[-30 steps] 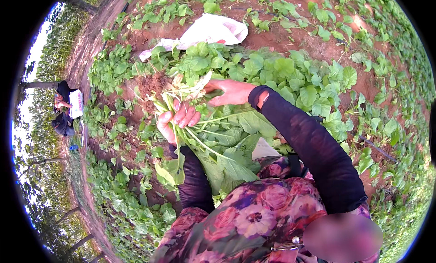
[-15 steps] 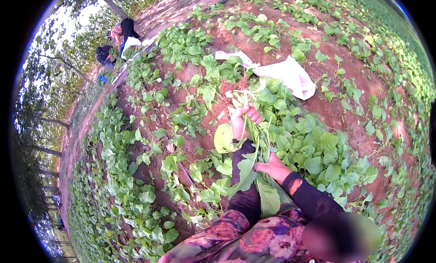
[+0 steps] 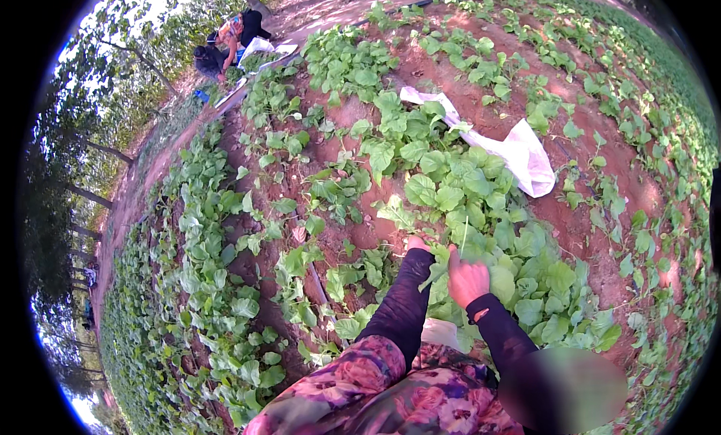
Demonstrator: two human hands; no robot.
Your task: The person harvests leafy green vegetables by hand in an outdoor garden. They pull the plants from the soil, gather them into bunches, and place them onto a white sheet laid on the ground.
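My left hand (image 3: 417, 243) reaches low among leafy green plants (image 3: 451, 191); leaves and my sleeve hide most of its fingers. Just to its right is my right hand (image 3: 470, 282), back upward. One finger points forward, while the others look curled in; what they hold, if anything, is hidden. A green leaf (image 3: 437, 267) lies between the two hands, and a thin pale stem (image 3: 464, 234) stands up just beyond the right one. A lighter, crumpled leaf (image 3: 396, 212) sits beyond my left hand.
A white sack (image 3: 518, 156) lies across the plants ahead to the right. Rows of leafy plants (image 3: 191, 247) grow in reddish soil (image 3: 345, 217) on both sides. Two people (image 3: 229, 45) bend over at the far left, beside white sheets. Trees (image 3: 94, 195) line the left side.
The uprooted bunch of greens that both hands held up is no longer seen in them. Both hands are now lower among the plants, and the view has shifted.
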